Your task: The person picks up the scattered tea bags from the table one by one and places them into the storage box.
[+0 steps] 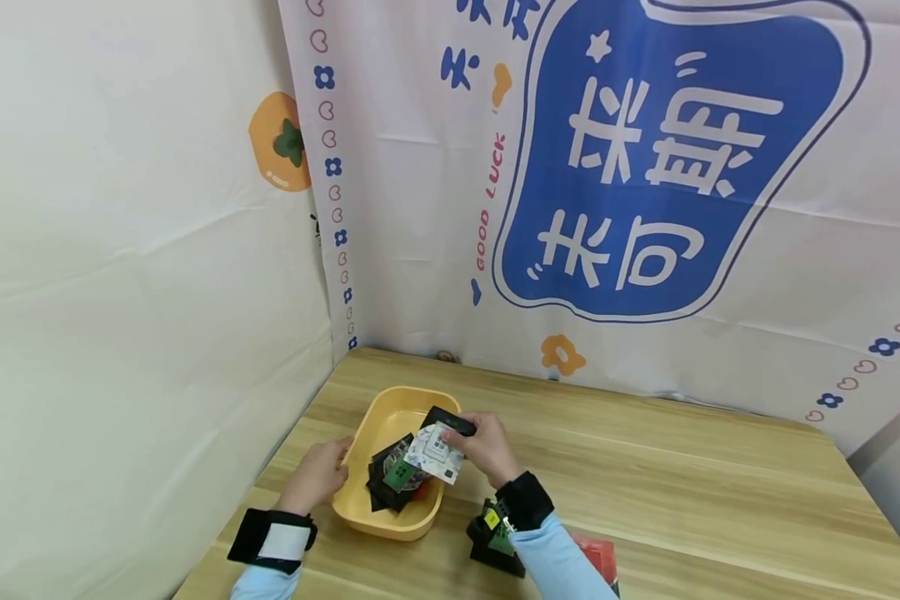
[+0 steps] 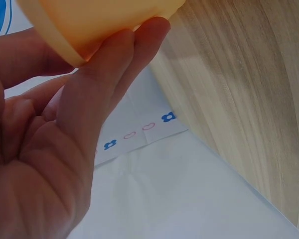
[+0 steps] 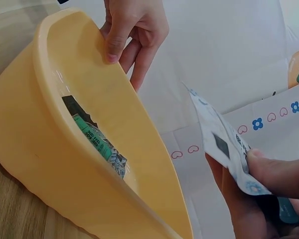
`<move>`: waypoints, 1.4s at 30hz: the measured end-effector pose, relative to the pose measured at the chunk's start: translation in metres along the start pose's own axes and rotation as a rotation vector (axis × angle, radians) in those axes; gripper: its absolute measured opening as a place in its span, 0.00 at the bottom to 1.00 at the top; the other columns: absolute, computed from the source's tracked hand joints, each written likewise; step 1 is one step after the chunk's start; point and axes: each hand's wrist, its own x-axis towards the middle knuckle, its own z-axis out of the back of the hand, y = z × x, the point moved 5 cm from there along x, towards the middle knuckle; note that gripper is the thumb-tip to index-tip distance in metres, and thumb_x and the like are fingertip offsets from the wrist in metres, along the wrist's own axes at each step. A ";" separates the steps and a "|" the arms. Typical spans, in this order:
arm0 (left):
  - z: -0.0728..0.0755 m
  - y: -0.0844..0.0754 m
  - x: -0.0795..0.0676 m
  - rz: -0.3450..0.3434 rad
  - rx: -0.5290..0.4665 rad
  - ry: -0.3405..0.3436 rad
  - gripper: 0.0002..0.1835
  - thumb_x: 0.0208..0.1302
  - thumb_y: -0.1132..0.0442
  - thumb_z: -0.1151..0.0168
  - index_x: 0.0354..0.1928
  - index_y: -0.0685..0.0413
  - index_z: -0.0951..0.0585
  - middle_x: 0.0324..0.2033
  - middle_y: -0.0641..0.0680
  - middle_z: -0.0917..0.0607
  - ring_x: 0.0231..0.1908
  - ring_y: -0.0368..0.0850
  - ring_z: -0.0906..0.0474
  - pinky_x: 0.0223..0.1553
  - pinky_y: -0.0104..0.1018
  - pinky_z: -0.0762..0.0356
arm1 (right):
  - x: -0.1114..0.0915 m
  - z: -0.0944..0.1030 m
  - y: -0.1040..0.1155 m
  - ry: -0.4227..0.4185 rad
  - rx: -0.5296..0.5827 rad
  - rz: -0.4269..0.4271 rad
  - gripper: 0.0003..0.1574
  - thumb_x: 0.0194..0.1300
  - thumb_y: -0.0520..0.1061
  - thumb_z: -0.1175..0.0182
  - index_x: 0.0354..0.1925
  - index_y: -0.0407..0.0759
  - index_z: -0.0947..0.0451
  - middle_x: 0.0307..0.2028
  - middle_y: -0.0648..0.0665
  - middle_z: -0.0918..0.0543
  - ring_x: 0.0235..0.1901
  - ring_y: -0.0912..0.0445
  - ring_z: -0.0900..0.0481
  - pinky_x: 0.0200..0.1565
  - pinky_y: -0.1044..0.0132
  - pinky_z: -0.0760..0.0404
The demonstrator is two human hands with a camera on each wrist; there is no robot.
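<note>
My left hand (image 1: 313, 477) grips the left rim of a yellow plastic basin (image 1: 357, 514), thumb on the inside and fingers along the outer wall. Above the basin's right side, my right hand (image 1: 491, 448) pinches a white printed sachet (image 1: 433, 454) together with a black packet (image 1: 450, 419). The right wrist view shows the thumb pressed on the white sachet (image 3: 219, 142). Inside the basin lie several flat packets, among them a black one (image 1: 378, 487) and one with a green label (image 1: 400, 474). A bit of red shows beneath them.
Below my right wrist, a black item with green and yellow parts (image 1: 495, 554) lies on the wooden table (image 1: 667, 492). A red packet (image 1: 600, 557) is partly hidden by my right sleeve. White cloth walls (image 1: 195, 275) stand at the left and back.
</note>
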 end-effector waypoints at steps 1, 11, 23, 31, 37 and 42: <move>0.000 0.000 0.000 -0.001 0.002 0.000 0.26 0.61 0.76 0.40 0.63 0.73 0.26 0.49 0.70 0.15 0.42 0.53 0.16 0.40 0.45 0.16 | 0.001 -0.001 0.000 0.002 -0.007 0.002 0.10 0.63 0.37 0.34 0.42 0.32 0.16 0.31 0.44 0.16 0.27 0.59 0.24 0.29 0.68 0.22; 0.002 -0.001 0.000 -0.010 -0.006 -0.003 0.26 0.61 0.77 0.41 0.62 0.74 0.26 0.48 0.69 0.14 0.46 0.57 0.15 0.42 0.46 0.16 | 0.005 -0.013 0.001 0.013 -0.069 0.022 0.09 0.61 0.39 0.31 0.39 0.33 0.15 0.27 0.48 0.19 0.25 0.59 0.28 0.27 0.68 0.28; 0.003 -0.003 0.002 -0.022 0.016 -0.013 0.26 0.60 0.77 0.40 0.62 0.74 0.26 0.46 0.69 0.14 0.40 0.52 0.16 0.38 0.43 0.17 | 0.011 -0.028 -0.001 0.046 -0.129 0.028 0.11 0.58 0.38 0.30 0.40 0.37 0.17 0.34 0.45 0.18 0.31 0.56 0.25 0.33 0.67 0.25; 0.000 -0.003 0.001 -0.031 0.016 -0.022 0.25 0.59 0.77 0.40 0.61 0.74 0.25 0.46 0.70 0.14 0.43 0.55 0.15 0.41 0.47 0.16 | 0.010 -0.040 -0.004 0.088 -0.184 0.077 0.15 0.58 0.37 0.30 0.45 0.38 0.19 0.40 0.42 0.16 0.34 0.57 0.23 0.35 0.69 0.23; -0.001 -0.004 0.002 -0.022 0.015 -0.011 0.26 0.61 0.77 0.41 0.63 0.74 0.27 0.47 0.71 0.15 0.46 0.60 0.15 0.44 0.49 0.16 | 0.010 -0.047 -0.001 0.141 -0.326 0.154 0.18 0.58 0.37 0.30 0.48 0.39 0.19 0.45 0.41 0.15 0.37 0.54 0.19 0.38 0.64 0.20; 0.000 -0.005 0.002 -0.019 0.017 -0.012 0.26 0.60 0.77 0.41 0.62 0.75 0.27 0.48 0.71 0.15 0.44 0.59 0.15 0.42 0.48 0.16 | 0.006 -0.048 0.006 0.169 -0.399 0.225 0.24 0.61 0.37 0.32 0.56 0.39 0.21 0.55 0.36 0.17 0.54 0.42 0.18 0.54 0.50 0.18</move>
